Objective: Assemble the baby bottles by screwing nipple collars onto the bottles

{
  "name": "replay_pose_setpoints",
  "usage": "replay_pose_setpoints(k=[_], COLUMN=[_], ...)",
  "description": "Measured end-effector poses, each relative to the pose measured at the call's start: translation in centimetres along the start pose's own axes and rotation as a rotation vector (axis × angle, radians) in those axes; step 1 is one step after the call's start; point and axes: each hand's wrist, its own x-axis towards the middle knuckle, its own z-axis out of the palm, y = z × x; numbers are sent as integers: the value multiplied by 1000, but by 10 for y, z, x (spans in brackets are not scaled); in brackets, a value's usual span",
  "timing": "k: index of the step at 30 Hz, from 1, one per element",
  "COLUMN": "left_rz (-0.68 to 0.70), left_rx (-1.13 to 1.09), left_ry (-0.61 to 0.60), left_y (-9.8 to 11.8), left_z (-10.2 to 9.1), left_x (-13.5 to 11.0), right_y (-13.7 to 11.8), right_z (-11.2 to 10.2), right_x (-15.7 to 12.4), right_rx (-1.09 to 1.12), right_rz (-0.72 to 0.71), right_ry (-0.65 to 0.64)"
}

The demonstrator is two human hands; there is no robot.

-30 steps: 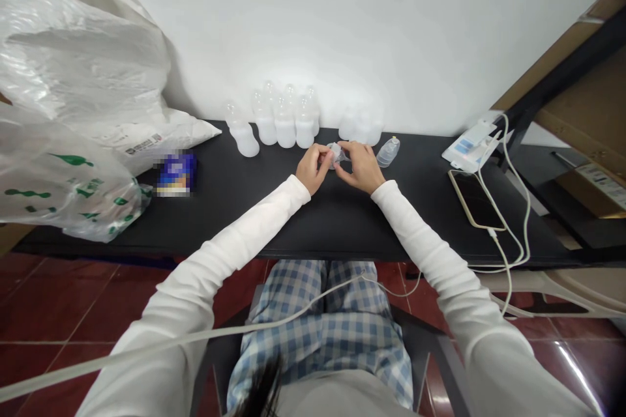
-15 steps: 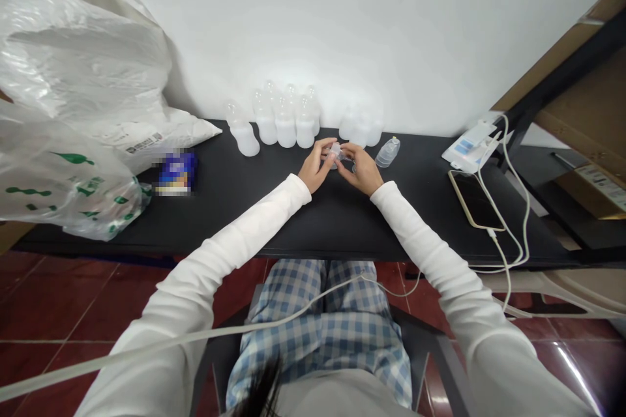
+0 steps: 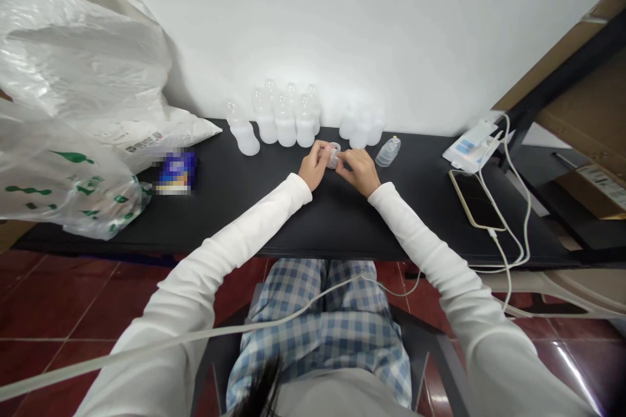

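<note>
Over the middle of the black table, my left hand [image 3: 314,164] is closed with thumb and fingertips on a small translucent round plastic bottle part [image 3: 333,155]. My right hand [image 3: 359,170] comes at the part from the right, its thumb and fingertips pinched together at its edge. Whether it grips the part or a smaller piece is too small to tell. Just to the right of that hand, a clear dome-shaped bottle cap [image 3: 388,151] with a yellowish tip lies tilted on the table.
Several white baby bottles with clear domed caps [image 3: 286,120] stand behind my hands, one leaning bottle [image 3: 244,133] left of them. More white bottles [image 3: 360,127] stand at back right. Plastic bags [image 3: 73,163] and a blue packet [image 3: 177,172] lie left; a phone [image 3: 476,201] with cables lies right.
The translucent part has been turned, so its round rim now shows between my hands. My right fingers have drawn in from spread around it to a pinch at its right side.
</note>
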Motion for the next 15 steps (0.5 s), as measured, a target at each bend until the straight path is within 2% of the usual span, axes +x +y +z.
replay_pose_setpoints(k=[5,11,15], left_rz=[-153,-453,-496], left_rx=[-22,-8,41], left_ry=[91,257,263], left_y=[-7,-20,-23], left_z=[-6,-19,-17], left_x=[8,21,23], right_y=[-1,7,10], right_z=[-6,-13,-18], right_x=[2,2,4], right_rx=[-36,-174,-262], right_rz=[-38,90,178], right_ry=[-140,-254,-342])
